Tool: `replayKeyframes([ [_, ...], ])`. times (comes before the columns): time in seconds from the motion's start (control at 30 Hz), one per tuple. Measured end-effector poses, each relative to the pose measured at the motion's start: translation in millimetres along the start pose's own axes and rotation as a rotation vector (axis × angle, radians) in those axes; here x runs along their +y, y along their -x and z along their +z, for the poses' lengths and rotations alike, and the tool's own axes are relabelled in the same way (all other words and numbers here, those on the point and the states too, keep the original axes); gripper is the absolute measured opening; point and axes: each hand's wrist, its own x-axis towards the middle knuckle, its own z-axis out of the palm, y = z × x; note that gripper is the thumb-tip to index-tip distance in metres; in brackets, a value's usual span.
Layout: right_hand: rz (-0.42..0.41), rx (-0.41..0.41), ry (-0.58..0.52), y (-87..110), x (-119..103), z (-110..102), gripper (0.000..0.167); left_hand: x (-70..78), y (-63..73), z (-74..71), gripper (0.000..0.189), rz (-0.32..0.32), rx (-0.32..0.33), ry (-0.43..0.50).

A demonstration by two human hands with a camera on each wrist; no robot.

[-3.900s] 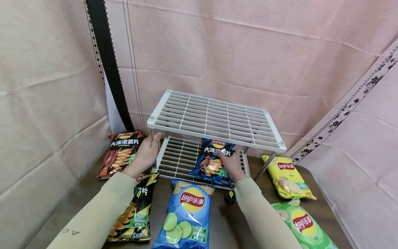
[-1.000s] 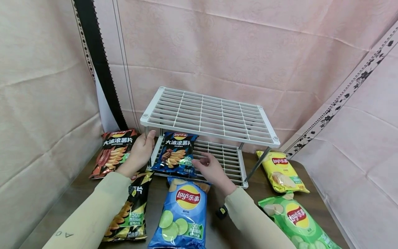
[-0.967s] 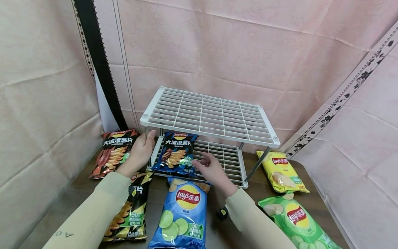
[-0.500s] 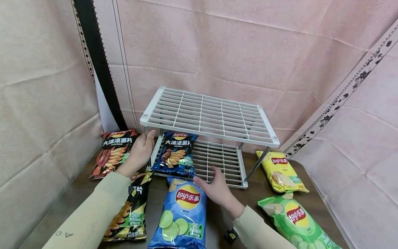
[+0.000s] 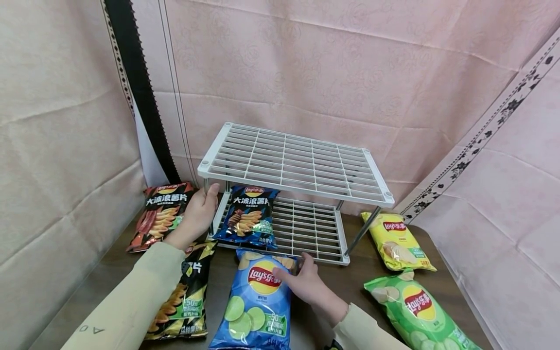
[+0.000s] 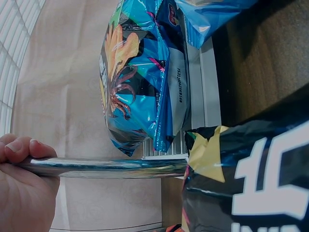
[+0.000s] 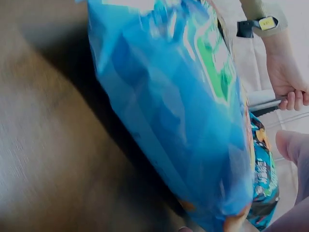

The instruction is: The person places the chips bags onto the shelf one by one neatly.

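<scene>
My left hand [image 5: 198, 214] grips the front left metal post [image 6: 111, 167] of a white two-tier wire rack [image 5: 297, 163]. On the rack's lower tier, at the left, lies a dark blue chip bag [image 5: 247, 216]. My right hand [image 5: 308, 283] is at the upper right corner of a light blue lime chip bag [image 5: 258, 304] in front of the rack. Its thumb overlaps the bag's front in the head view, and the fingers reach past the top edge. In the right wrist view the thumb [image 7: 289, 145] stands apart from the bag.
A red chip bag [image 5: 162, 216] and a black-and-yellow one [image 5: 188, 301] lie to the left. A yellow bag [image 5: 398, 243] and a green bag [image 5: 422, 311] lie on the right of the brown table [image 5: 109, 277]. Pink cloth [image 5: 341, 73] hangs behind.
The dark blue bag has gone from the lower tier's middle to its left end. My right hand has let it go and come forward to the light blue bag. The left hand keeps its grip.
</scene>
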Motion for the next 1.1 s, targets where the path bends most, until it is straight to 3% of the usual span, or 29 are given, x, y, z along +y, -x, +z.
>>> replayKeyframes([
  [0.17,0.066,-0.058,-0.038,4.4,3,5,0.116,-0.8,0.1,0.4,0.059,0.001,0.003,0.002],
  [0.43,0.097,-0.154,-0.065,11.1,5,12,0.112,-3.8,-0.8,1.7,0.059,-0.003,0.015,-0.004],
  [0.73,0.093,-0.125,-0.037,15.5,6,22,0.115,-3.5,-0.8,1.7,0.059,-0.002,0.009,0.007],
  [1.1,0.078,-0.171,-0.139,17.1,4,25,0.105,-3.2,-0.7,1.1,0.058,-0.007,0.005,0.005],
])
